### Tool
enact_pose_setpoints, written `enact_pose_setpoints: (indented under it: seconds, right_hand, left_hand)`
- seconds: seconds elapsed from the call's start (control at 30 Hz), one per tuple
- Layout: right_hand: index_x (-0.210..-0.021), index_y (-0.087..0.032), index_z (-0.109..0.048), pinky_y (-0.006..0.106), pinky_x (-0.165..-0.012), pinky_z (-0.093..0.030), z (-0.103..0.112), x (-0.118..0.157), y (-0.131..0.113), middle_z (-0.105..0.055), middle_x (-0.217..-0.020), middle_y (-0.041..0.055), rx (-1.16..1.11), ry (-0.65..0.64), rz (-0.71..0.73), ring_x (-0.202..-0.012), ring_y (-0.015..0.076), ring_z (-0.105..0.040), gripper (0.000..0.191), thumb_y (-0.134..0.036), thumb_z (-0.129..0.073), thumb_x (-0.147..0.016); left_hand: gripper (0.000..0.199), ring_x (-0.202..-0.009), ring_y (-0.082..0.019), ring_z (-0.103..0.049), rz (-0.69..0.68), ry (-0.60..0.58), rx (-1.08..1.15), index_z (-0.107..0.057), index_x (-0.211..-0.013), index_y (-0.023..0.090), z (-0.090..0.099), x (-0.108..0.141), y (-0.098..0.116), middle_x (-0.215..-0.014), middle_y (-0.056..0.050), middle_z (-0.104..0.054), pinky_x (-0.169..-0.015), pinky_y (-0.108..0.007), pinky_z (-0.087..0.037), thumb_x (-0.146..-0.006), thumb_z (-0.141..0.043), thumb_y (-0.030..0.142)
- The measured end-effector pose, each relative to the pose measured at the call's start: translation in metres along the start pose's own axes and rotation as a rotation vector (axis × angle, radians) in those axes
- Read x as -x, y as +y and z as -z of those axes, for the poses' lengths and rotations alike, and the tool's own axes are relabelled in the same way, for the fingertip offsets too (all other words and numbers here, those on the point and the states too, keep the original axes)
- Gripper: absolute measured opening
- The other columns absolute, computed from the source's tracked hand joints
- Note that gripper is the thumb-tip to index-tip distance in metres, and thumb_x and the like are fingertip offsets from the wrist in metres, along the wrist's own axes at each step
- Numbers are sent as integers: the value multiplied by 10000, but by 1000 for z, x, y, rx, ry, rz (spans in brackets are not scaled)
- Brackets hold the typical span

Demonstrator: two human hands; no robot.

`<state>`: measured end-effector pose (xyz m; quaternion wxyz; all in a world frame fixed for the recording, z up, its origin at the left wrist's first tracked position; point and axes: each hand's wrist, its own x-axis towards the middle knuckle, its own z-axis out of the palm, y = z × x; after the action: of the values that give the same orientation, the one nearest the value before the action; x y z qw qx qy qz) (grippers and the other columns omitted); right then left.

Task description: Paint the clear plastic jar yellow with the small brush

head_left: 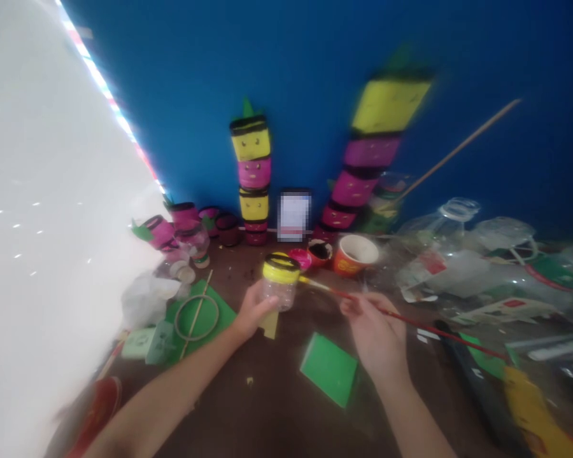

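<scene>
My left hand [256,310] is closed around the lower part of a small clear jar [279,294]. The jar's upper part is yellow, with a black rim around its open top. In my right hand [375,327] is a long red paintbrush [437,331], held between thumb and fingers. Its yellow-coated tip points left and meets or nearly meets the yellow band at the jar's right side. Just behind the jar are a pot of pink paint [300,258] and a pot of dark paint [320,252]. A red and white paper cup [356,256] stands to their right.
Stacks of painted yellow and pink jars [254,172] stand against the blue wall [172,83]. Clear plastic bottles [453,235] crowd the right side. A green card [329,370] lies between my forearms. Green sheets with a ring [197,317] and stick lie left.
</scene>
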<state>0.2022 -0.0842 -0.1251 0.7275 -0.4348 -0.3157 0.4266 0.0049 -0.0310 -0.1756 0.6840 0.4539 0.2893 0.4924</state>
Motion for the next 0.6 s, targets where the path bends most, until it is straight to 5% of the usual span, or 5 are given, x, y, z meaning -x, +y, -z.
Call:
enact_pose_setpoints:
  seconds: [0.6]
  right_hand:
    - [-678, -197, -642, 262, -542, -496, -8, 6, -1, -623, -641, 10, -11, -57, 11, -564, 117, -591, 115, -298, -697, -678]
  left_hand:
    - [450, -882, -243, -640, 9, 11, -5, -623, -1043, 151, 1, 0, -2, -965, -99, -687, -866, -421, -457, -679, -685, 409]
